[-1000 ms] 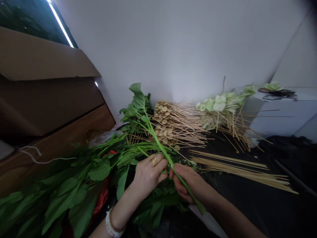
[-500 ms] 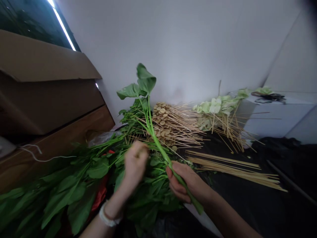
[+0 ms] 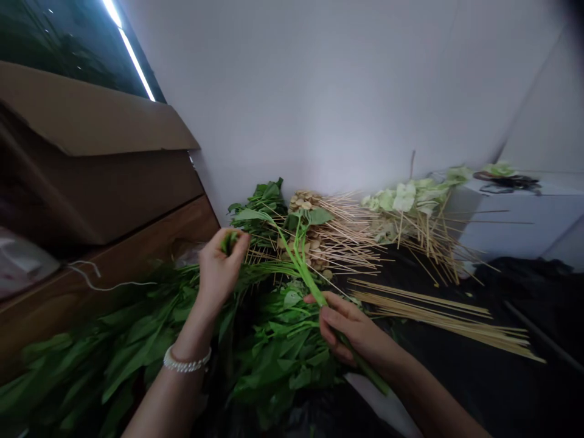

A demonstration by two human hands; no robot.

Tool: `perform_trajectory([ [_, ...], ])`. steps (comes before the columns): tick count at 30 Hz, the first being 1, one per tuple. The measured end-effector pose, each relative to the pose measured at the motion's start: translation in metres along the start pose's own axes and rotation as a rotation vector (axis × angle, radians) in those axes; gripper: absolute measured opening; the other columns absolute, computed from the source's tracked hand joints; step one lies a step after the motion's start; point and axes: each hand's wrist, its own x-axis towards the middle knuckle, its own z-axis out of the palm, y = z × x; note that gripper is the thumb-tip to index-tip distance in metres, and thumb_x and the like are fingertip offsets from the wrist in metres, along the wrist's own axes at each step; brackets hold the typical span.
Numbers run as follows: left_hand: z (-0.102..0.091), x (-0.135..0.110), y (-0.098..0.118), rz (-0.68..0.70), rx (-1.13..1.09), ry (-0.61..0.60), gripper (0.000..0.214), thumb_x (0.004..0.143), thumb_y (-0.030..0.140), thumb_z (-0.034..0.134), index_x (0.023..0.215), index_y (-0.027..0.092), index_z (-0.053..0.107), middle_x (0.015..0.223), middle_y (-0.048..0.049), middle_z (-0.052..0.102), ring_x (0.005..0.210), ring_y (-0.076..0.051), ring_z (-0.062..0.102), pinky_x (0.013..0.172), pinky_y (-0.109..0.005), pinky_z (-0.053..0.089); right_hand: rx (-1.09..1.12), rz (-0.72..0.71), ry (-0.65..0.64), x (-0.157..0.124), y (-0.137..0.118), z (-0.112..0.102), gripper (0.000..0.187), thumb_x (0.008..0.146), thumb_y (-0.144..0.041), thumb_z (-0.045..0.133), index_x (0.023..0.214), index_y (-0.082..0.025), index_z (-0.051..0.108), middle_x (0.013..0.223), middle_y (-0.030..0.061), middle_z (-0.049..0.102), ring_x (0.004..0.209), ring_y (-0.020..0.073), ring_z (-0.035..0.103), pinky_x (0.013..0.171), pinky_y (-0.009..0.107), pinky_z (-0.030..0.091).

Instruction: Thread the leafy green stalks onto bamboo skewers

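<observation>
A long green leafy stalk point(image 3: 303, 267) leans up and to the left, its stem gripped by my right hand point(image 3: 349, 325). Leaves spread at its upper end, in front of the skewered slices. My left hand point(image 3: 221, 261), with a white beaded bracelet at the wrist, is pinched closed on a small piece of green leaf point(image 3: 229, 242), left of the stalk. Beneath both hands lie loose leafy greens point(image 3: 278, 365), and a larger heap of greens point(image 3: 150, 334) spreads to the left.
Skewered round slices point(image 3: 310, 249) lie by the wall, beside a bundle of greens point(image 3: 262, 204). Skewered pale cabbage leaves point(image 3: 406, 198) are farther right. Bare wooden skewers point(image 3: 447, 313) rest on black plastic. A cardboard box point(image 3: 104, 158) stands at the left.
My left hand has moved left and up, away from the stalk, with a bit of leaf in its fingers. The stalk's leafy top has dropped lower and swung right.
</observation>
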Motion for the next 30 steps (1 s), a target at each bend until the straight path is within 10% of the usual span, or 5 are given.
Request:
perform_trajectory([
  [7, 0.017, -0.009, -0.016, 0.320, 0.348, -0.062, 0.042, 0.092, 0.026, 0.055, 0.133, 0.023, 0.058, 0.089, -0.0039, 0.061, 0.079, -0.016, 0.060, 0.074, -0.025, 0.047, -0.183, 0.013, -0.080, -0.010, -0.008, 0.003, 0.044, 0.095, -0.049, 0.053, 0.128, -0.019, 0.051, 0.059, -0.0086, 0.050, 0.035, 0.0021, 0.030, 0.033, 0.014, 0.020],
  [15, 0.013, -0.016, -0.020, 0.389, 0.298, -0.056, 0.018, 0.090, 0.021, 0.056, 0.101, 0.021, 0.071, 0.094, -0.0057, 0.062, 0.083, -0.016, 0.061, 0.074, -0.025, 0.048, -0.384, -0.027, -0.233, -0.018, -0.019, 0.003, 0.035, 0.095, -0.041, 0.055, 0.123, -0.021, 0.061, 0.085, 0.0005, 0.061, 0.059, 0.0070, 0.047, 0.052, 0.019, 0.036],
  [19, 0.004, -0.016, -0.015, 0.437, 0.277, -0.008, 0.016, 0.093, 0.018, 0.052, 0.103, 0.020, 0.064, 0.107, -0.0075, 0.067, 0.097, -0.019, 0.063, 0.085, -0.029, 0.049, -0.408, -0.160, -0.002, -0.015, -0.018, 0.002, 0.033, 0.087, -0.037, 0.068, 0.115, -0.021, 0.064, 0.092, 0.0021, 0.062, 0.081, 0.0135, 0.055, 0.070, 0.024, 0.044],
  [24, -0.009, -0.015, -0.010, 0.579, 0.407, 0.091, 0.014, 0.090, 0.015, 0.058, 0.101, 0.020, 0.064, 0.086, -0.0035, 0.072, 0.078, -0.018, 0.061, 0.075, -0.028, 0.046, -0.410, -0.213, 0.266, -0.012, -0.020, -0.007, 0.036, 0.092, -0.047, 0.056, 0.110, -0.017, 0.063, 0.062, -0.0056, 0.049, 0.046, 0.0066, 0.040, 0.043, 0.020, 0.030],
  [30, 0.005, -0.023, -0.019, 0.564, 0.532, -0.182, 0.022, 0.091, 0.017, 0.052, 0.106, 0.019, 0.068, 0.091, -0.0060, 0.072, 0.085, -0.022, 0.060, 0.076, -0.030, 0.045, -0.487, -0.230, 0.373, -0.010, -0.019, -0.016, 0.039, 0.093, -0.048, 0.053, 0.114, -0.016, 0.060, 0.060, -0.0058, 0.048, 0.043, 0.0068, 0.037, 0.041, 0.020, 0.028],
])
